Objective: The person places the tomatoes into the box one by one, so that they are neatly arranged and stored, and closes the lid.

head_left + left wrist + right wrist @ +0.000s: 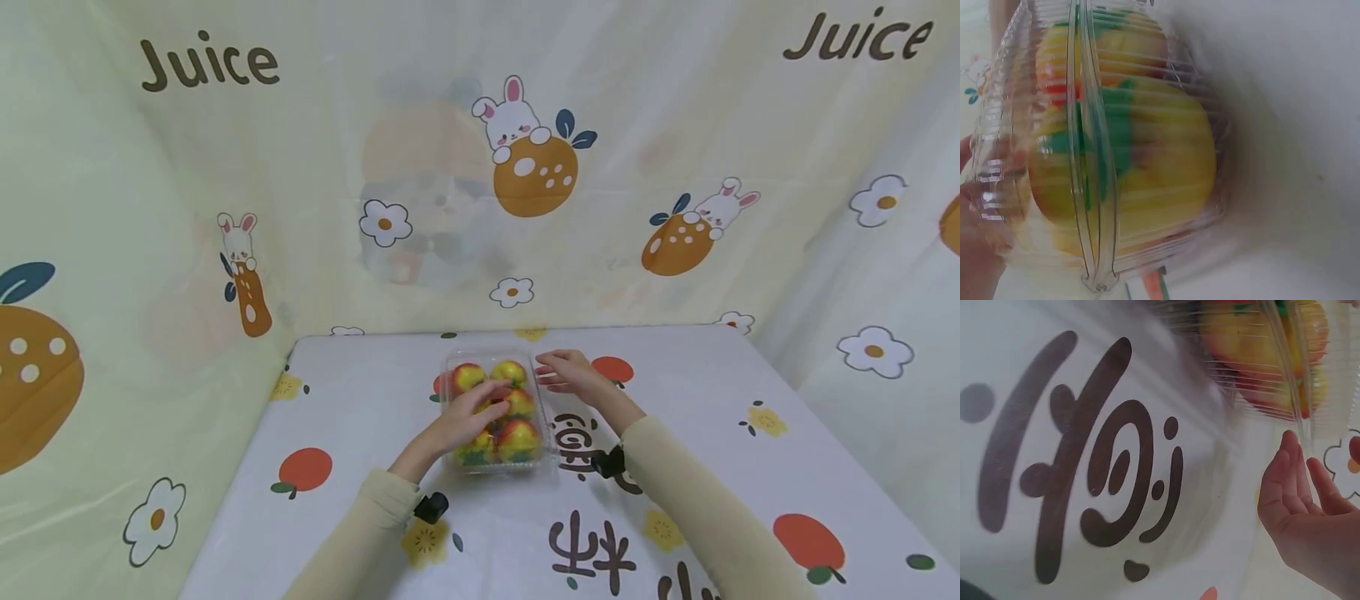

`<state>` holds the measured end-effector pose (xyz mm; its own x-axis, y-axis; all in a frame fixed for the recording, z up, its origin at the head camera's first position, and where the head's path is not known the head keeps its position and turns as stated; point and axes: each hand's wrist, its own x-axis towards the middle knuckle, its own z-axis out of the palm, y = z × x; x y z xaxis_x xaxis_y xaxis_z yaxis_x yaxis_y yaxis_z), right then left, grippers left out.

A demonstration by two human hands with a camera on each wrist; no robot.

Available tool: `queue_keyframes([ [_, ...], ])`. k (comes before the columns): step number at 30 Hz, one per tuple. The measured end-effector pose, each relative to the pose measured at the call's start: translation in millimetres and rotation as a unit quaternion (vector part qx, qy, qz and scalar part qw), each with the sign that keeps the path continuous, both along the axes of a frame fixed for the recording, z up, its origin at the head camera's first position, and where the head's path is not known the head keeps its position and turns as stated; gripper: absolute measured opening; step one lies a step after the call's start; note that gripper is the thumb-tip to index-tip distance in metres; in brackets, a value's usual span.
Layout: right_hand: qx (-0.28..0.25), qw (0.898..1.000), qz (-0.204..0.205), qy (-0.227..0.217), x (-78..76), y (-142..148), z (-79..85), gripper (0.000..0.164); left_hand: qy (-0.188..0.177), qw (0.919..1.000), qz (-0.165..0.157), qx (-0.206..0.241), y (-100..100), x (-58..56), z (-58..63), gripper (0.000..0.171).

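Observation:
A clear plastic clamshell box (498, 468) stands on the table, its lid down over the base. Inside sit several yellow-and-red, peach-like fruits (518, 439) with green leaves. My left hand (467, 414) lies across the top of the lid, fingers extended and loosely bent. In the left wrist view the ribbed side and seam of the box (1105, 250) fill much of the picture, with part of that hand (979, 244) at the left edge. At the box's far right side is my right hand (573, 377), fingers stretched toward the wall, fingertips close to the seam in the right wrist view.
A white tablecloth (360, 400) printed with fruit, flowers and brown characters covers the table. Pale curtains (315, 167) with rabbit and orange prints hang behind and at both sides. Each wrist wears a small black device (431, 507) on a strap.

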<state>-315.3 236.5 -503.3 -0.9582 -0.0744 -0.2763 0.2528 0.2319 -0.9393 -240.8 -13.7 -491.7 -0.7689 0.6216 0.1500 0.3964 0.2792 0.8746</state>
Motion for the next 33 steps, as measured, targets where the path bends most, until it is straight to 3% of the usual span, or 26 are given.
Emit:
queue_keyframes([
  [9, 0.021, 1.000, -0.012, 0.004, -13.3, -8, -9.7, 0.049, 0.127, 0.9895, -0.025, -0.065, 0, 4.4, -4.6, 0.054],
  [17, 0.072, 0.997, -0.002, -0.003, -32.1, -7, -14.4, 0.051, 0.232, 0.9621, -0.003, -0.143, 4, 4.3, -10.3, 0.055],
  [21, 0.077, 0.997, 0.011, 0.006, -39.0, -10, -13.2, 0.049, 0.244, 0.9569, -0.001, -0.157, 4, 3.0, -11.5, 0.054],
  [25, 0.072, 0.997, 0.007, 0.011, -42.8, -14, -11.8, 0.042, 0.240, 0.9583, -0.006, -0.155, 4, 2.1, -12.3, 0.053],
  [33, 0.072, 0.996, -0.021, -0.041, -45.8, -16, -9.0, 0.034, 0.231, 0.9594, -0.002, -0.162, 4, 2.9, -13.8, 0.052],
])
